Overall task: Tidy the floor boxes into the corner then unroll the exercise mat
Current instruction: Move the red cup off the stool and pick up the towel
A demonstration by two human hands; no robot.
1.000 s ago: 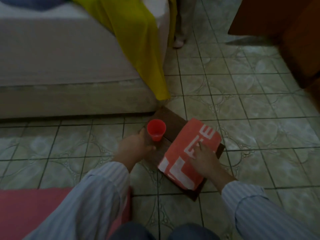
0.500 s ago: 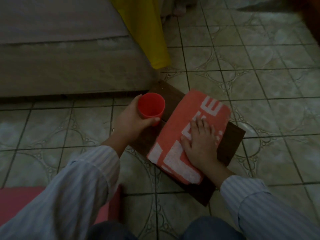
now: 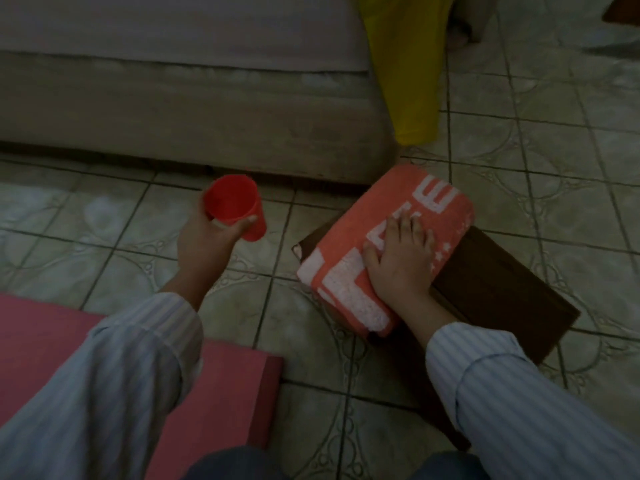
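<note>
A dark brown flat box [image 3: 502,292] lies on the tiled floor right of centre. On it rests a folded orange-red towel [image 3: 349,275] with white lettering. My right hand [image 3: 401,261] lies flat on the towel, fingers spread, pressing down. My left hand [image 3: 207,240] holds a red plastic cup [image 3: 235,206] in the air, left of the box and clear of it. The pink exercise mat [image 3: 225,393] lies flat at the lower left, partly under my left sleeve.
A grey bed base [image 3: 194,109] runs across the top, close behind the box. A yellow cloth [image 3: 408,71] hangs off its right end. Someone's foot [image 3: 457,32] stands at the top right. Patterned floor tiles [image 3: 571,168] spread to the right.
My left hand has lifted the red cup off the box and carried it to the left. My right hand stays flat on the towel. The view has tilted downward.
</note>
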